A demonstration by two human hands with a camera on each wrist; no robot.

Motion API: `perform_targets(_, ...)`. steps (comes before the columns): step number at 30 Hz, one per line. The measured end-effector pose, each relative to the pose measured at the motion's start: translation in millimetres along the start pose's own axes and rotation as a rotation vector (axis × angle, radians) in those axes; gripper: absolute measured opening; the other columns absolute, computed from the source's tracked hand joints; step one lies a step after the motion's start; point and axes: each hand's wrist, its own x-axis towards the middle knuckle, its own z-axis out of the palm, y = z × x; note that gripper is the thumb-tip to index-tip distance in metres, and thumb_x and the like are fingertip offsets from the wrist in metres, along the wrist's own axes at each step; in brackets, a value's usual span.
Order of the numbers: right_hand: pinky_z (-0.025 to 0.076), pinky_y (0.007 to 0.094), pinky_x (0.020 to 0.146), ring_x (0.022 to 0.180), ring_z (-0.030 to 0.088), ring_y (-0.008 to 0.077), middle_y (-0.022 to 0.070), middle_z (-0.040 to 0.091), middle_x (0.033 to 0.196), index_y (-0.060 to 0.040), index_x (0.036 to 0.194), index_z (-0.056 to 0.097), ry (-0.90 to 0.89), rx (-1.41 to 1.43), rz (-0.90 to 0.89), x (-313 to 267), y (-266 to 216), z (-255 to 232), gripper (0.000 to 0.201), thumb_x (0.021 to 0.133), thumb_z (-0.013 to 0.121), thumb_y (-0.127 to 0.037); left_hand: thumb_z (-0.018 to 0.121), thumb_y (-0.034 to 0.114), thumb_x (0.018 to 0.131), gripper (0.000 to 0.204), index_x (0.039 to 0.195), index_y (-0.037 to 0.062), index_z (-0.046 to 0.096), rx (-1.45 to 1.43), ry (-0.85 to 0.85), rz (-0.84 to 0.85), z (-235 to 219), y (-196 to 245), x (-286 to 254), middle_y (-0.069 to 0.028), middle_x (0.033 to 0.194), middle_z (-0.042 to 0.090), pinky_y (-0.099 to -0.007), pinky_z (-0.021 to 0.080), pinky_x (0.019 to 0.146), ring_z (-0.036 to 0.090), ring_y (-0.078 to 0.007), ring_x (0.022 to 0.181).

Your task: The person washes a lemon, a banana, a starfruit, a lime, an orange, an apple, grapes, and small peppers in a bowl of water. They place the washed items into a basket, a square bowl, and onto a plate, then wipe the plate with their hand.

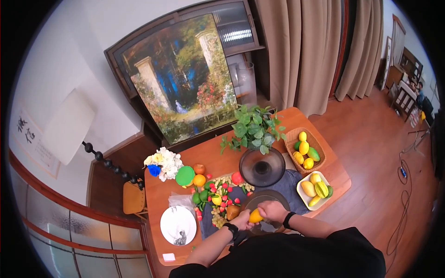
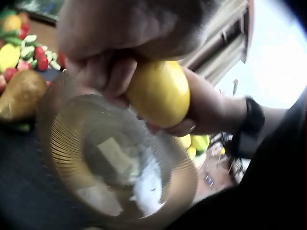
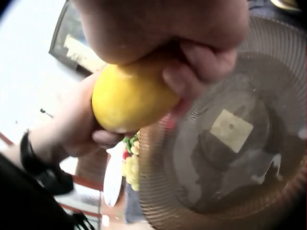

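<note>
Right, both hands are on one yellow fruit (image 1: 255,216). Left hand (image 1: 240,221) has fingers curled round one end, right hand (image 1: 274,211) grips the other; both grips closed on it, no spread fingers. Fruit is held up over the ribbed glass plate (image 1: 251,199), which shows a pale square patch at its centre and glare on the surface. Plate sits on a dark blue cloth (image 1: 292,181). Just left of the plate: brown pear (image 1: 232,212), pale grapes (image 1: 219,218) beside it. Further left, white plate (image 1: 168,224). Right side: cream tray (image 1: 314,208) of yellow and green fruit, wicker basket (image 1: 315,140) behind it. Dark glass stand (image 1: 262,168) is behind the ribbed plate.
</note>
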Motion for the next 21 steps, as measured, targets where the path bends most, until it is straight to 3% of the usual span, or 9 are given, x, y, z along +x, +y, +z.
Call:
perform_targets(2, 0.052, 0.0479, 0.071, 0.079, 0.065, 0.0382, 0.0208, 0.067, 0.081, -0.0045, 0.089, 0.067, 0.13, -0.056, -0.325, 2, -6, -8, 0.034, 0.093, 0.048, -0.033, 0.019, 0.049, 0.099, 0.056, 0.111, 0.0059, 0.052, -0.039, -0.103, -0.013, 7, -6, -6, -0.015, 0.075, 0.057, -0.02, 0.022, 0.033, 0.031, -0.0097, 0.039)
perform_targets(7, 0.053, 0.0457, 0.066, 0.073, 0.065, 0.0377, 0.0211, 0.066, 0.08, -0.0025, 0.09, 0.064, -0.014, -0.026, -0.031, 10, 28, 33, 0.032, 0.093, 0.047, -0.03, 0.025, 0.045, 0.1, 0.051, 0.102, 0.0055, 0.057, 0.152, 0.004, 0.106, 3, -4, -2, -0.0158, 0.074, 0.061, -0.0311, 0.036, 0.036, 0.045, -0.0195, 0.04)
perform_targets(9, 0.053, 0.0426, 0.057, 0.063, 0.065, 0.0367, 0.0249, 0.064, 0.073, 0.0008, 0.087, 0.06, -0.285, 0.269, 0.336, 11, 28, 28, 0.033, 0.093, 0.046, -0.028, 0.031, 0.04, 0.101, 0.049, 0.086, 0.002, 0.058, 1.277, 0.765, 1.056, 5, -13, 8, -0.0191, 0.074, 0.065, -0.0454, 0.049, 0.051, 0.061, -0.0336, 0.055)
perform_targets(12, 0.053, 0.0434, 0.058, 0.063, 0.066, 0.0364, 0.0257, 0.065, 0.075, 0.001, 0.086, 0.062, -0.276, 0.433, 0.48, 12, 17, 23, 0.035, 0.095, 0.044, -0.029, 0.038, 0.034, 0.099, 0.047, 0.079, -0.0022, 0.06, 1.363, 0.764, 1.208, 45, 3, -57, -0.0202, 0.076, 0.065, -0.0498, 0.052, 0.067, 0.063, -0.0412, 0.065)
perform_targets(15, 0.053, 0.0446, 0.061, 0.064, 0.066, 0.036, 0.0271, 0.066, 0.077, 0.0014, 0.084, 0.065, -0.257, 0.668, 0.705, 10, 15, 20, 0.04, 0.096, 0.042, -0.029, 0.037, 0.041, 0.1, 0.051, 0.081, 0.0, 0.062, 1.345, 0.734, 1.239, 30, -1, -41, -0.017, 0.072, 0.066, -0.0449, 0.052, 0.054, 0.065, -0.0352, 0.059)
perform_targets(16, 0.053, 0.0446, 0.061, 0.064, 0.066, 0.036, 0.0271, 0.066, 0.077, 0.0014, 0.084, 0.065, -0.258, 0.667, 0.705, 9, 14, 21, 0.04, 0.096, 0.042, -0.029, 0.037, 0.041, 0.1, 0.051, 0.081, 0.0, 0.062, 1.343, 0.735, 1.24, 25, 0, -33, -0.017, 0.072, 0.066, -0.0449, 0.052, 0.054, 0.065, -0.0352, 0.059)
perform_targets(18, 0.053, 0.0455, 0.066, 0.068, 0.066, 0.0363, 0.0229, 0.068, 0.082, -0.001, 0.083, 0.067, 0.116, 0.196, 0.138, 6, 11, 27, 0.038, 0.095, 0.043, -0.029, 0.033, 0.048, 0.1, 0.054, 0.087, 0.0038, 0.063, 0.582, 0.324, 0.427, 16, 1, -21, -0.0122, 0.069, 0.065, -0.0355, 0.047, 0.041, 0.063, -0.0257, 0.053)
perform_targets(19, 0.052, 0.0476, 0.073, 0.075, 0.065, 0.0386, 0.0202, 0.068, 0.084, -0.0023, 0.087, 0.068, 0.082, 0.125, 0.011, 7, 13, 24, 0.035, 0.094, 0.044, -0.028, 0.033, 0.048, 0.1, 0.054, 0.087, 0.0038, 0.063, 0.581, 0.326, 0.428, 18, 1, -28, -0.0122, 0.069, 0.065, -0.0355, 0.047, 0.041, 0.063, -0.0257, 0.053)
perform_targets(21, 0.052, 0.0478, 0.074, 0.078, 0.065, 0.0386, 0.0198, 0.068, 0.085, -0.0026, 0.087, 0.068, 0.075, 0.099, -0.147, 4, -8, 0, 0.034, 0.094, 0.045, -0.027, 0.027, 0.052, 0.101, 0.054, 0.103, 0.0083, 0.059, 0.076, -0.168, 0.064, 28, 3, -52, -0.0116, 0.073, 0.066, -0.0254, 0.042, 0.037, 0.06, -0.0176, 0.051)
